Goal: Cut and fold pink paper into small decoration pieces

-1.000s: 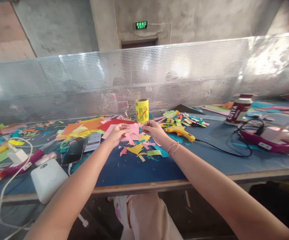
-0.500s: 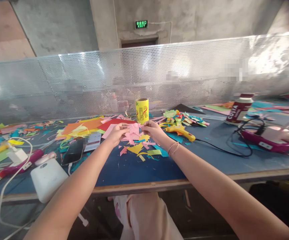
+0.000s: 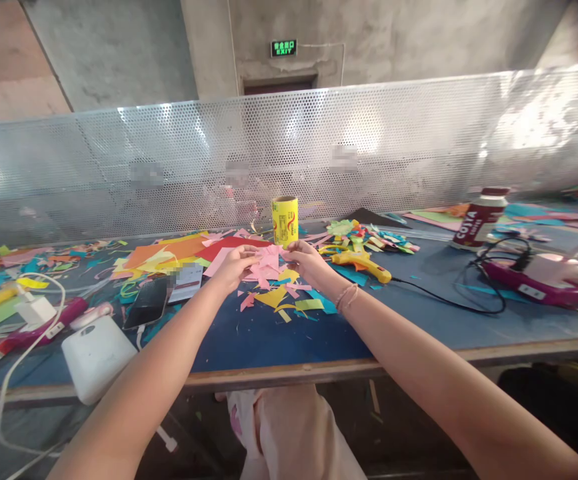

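Note:
Pink paper [image 3: 267, 263] is held between my two hands above the scraps in the middle of the blue table. My left hand [image 3: 237, 267] pinches its left side, and my right hand [image 3: 305, 261] grips its right edge with fingers closed. Behind the paper stands a yellow cardboard tube [image 3: 285, 220]. Yellow, pink and green scraps [image 3: 273, 297] lie just in front of it. Where the pink paper ends and the pink scraps beneath begin is hard to make out.
Right of my hands lies a yellow glue gun [image 3: 361, 262] with a black cord. Farther right are a brown bottle [image 3: 479, 220] and a purple power strip [image 3: 533, 283]. On the left are a phone [image 3: 146, 303], a white box [image 3: 97, 360] and cables. A perforated metal screen [image 3: 169, 160] stands behind.
The pink paper between my fingers has shifted and turned very slightly. Both hands keep nearly the same place and grip.

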A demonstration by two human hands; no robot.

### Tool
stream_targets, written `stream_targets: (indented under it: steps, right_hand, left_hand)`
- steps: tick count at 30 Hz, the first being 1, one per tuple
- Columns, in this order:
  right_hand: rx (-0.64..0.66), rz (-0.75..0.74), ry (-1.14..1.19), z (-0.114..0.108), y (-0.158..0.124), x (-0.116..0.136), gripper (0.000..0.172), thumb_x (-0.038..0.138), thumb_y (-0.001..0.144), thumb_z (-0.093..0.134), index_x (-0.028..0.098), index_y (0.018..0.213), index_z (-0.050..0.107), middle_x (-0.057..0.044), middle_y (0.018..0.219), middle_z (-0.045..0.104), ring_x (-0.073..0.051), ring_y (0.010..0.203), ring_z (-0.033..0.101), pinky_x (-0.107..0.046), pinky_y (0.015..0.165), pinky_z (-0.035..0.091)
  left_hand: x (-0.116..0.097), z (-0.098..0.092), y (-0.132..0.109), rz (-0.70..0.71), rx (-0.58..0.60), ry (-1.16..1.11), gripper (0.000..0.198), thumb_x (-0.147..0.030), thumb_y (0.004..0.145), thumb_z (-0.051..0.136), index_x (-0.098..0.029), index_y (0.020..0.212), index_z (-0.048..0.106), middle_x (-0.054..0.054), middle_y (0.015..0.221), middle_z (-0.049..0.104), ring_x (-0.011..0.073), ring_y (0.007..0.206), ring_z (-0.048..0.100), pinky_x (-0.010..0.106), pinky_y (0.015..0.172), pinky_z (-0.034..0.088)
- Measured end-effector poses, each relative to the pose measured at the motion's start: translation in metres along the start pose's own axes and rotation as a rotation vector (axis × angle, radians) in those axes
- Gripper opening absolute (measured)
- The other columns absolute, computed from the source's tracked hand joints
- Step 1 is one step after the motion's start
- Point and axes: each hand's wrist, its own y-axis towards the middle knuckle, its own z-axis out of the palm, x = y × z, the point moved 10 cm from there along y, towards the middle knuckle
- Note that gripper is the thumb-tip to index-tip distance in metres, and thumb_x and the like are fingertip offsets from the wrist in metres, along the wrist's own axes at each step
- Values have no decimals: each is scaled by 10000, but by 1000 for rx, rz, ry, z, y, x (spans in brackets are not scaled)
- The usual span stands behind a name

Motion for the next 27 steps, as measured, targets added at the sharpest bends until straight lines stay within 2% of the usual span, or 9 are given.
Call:
stream_targets:
  steps: [7, 11, 18, 27]
  right_hand:
    - [75, -110, 28, 5, 2, 6, 240, 163, 573, 629, 194, 726, 447, 49, 711, 479, -51, 572, 405, -230, 537, 318]
    - [81, -156, -5, 4, 5, 6, 254, 140, 571, 622, 196, 755, 458, 51, 704, 476, -59, 595, 421, -229, 530, 295]
    - [107, -145, -24, 10, 1, 9, 240, 160, 585, 618, 194, 755, 452, 55, 677, 474, -54, 549, 381, -234, 502, 258]
    - [108, -126, 8, 12, -2, 12, 240, 129, 547, 583, 202, 730, 446, 55, 671, 479, -57, 533, 370, -238, 500, 253]
  left_hand:
    - [-4, 9, -7, -42, 25, 8, 310, -216, 567, 725, -159, 829, 568, -9, 736, 557, 53, 547, 485, 188, 482, 360]
    - [-6, 11, -11, -55, 24, 13, 334, -224, 552, 734, -167, 829, 556, -16, 745, 558, 54, 558, 489, 188, 489, 355]
    - [-4, 15, -10, -43, 72, 61, 351, -258, 555, 739, -173, 843, 558, -26, 703, 548, 49, 534, 461, 191, 484, 324]
    - [-7, 17, -12, -36, 77, 59, 350, -254, 543, 745, -164, 829, 565, -14, 726, 557, 59, 555, 486, 199, 500, 341]
